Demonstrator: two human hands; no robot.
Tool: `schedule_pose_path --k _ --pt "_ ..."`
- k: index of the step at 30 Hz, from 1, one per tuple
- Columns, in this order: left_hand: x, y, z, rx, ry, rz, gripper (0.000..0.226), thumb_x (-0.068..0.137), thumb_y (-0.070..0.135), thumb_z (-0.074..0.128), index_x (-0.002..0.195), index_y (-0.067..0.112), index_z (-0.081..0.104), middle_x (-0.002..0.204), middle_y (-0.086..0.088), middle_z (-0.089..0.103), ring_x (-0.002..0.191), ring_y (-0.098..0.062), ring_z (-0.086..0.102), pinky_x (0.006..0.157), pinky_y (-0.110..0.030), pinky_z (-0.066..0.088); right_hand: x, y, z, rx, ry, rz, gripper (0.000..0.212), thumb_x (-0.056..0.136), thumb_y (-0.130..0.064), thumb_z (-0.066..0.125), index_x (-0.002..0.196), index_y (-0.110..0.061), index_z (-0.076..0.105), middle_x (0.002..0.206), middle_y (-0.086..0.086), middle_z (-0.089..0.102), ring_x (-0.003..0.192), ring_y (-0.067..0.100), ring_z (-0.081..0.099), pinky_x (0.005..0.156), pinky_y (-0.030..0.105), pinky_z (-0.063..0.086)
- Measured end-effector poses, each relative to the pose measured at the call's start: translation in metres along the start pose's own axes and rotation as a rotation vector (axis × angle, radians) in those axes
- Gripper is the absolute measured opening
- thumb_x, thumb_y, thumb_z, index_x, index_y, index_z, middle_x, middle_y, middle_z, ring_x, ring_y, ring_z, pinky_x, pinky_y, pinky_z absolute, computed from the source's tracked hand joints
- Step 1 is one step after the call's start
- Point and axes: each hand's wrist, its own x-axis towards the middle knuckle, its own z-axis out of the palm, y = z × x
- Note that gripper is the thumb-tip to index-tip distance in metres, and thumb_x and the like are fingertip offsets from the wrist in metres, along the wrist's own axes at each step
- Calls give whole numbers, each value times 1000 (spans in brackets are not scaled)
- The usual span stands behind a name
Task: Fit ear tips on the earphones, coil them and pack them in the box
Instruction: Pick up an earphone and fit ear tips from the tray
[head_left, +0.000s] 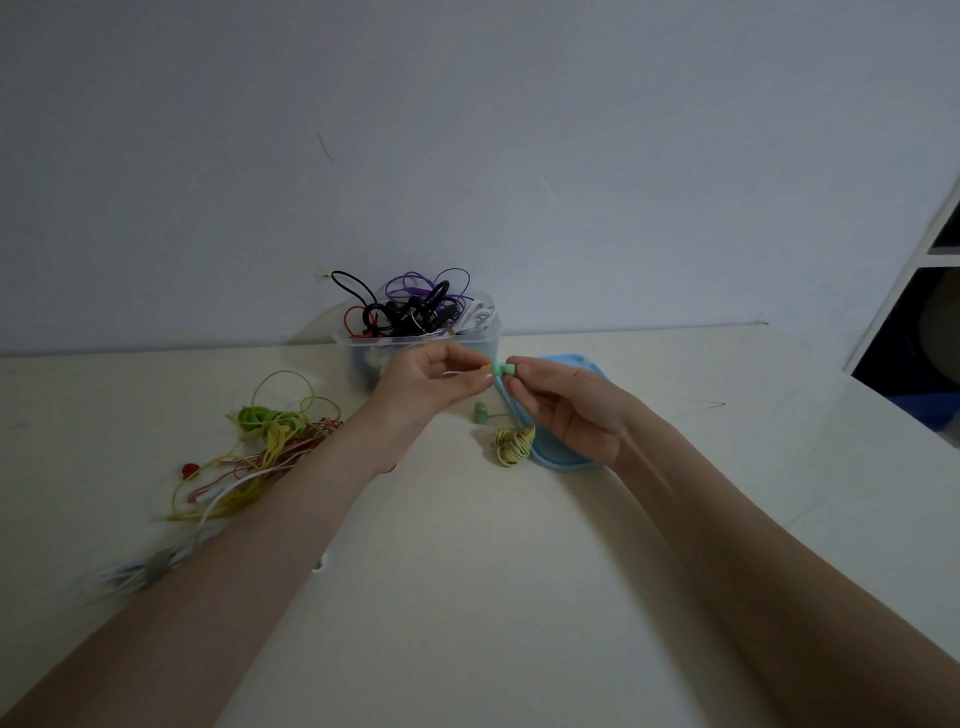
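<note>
At twelve o'clock, before the clear plastic box (415, 345), my left hand (434, 382) and right hand (563, 402) pinch the small green earbud (503, 369); squeezing off-centre could pop its tip away.

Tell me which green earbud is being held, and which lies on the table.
The green earbud pinched between the left hand and right hand is held. The other green earbud lies below on the table, untouched, beside the yellow coil.

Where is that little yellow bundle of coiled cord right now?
In the head view, the coiled yellow cord lies on the table just right of centre, beside the blue lid's near edge and below the right hand.
</note>
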Motion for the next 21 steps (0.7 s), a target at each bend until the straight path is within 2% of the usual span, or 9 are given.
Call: schedule_pose_path --k 4,14,21 --pt "0 0 0 -1 5 -2 13 77 1 68 81 13 65 82 -2 69 77 -7 65 74 -13 52 0 2 1 -19 14 -29 14 89 7 48 91 6 61 72 9 71 66 10 69 59 14 54" --pt "-1 2 2 36 -22 38 12 77 0 68 79 12 65 72 6 70 70 -3 64 67 -12 51 0 3 0 -45 27 -79 14 87 8 49 86 4 63 73 9 72 67 12 69 65 16 56" --pt "-3 6 3 96 -26 99 14 75 -4 69 77 8 64 70 5 68 65 -1 63 66 -10 49 3 2 -3 -56 17 -21 14 88 8 49 97 10 60 76 10 71 67 10 69 60 14 54"
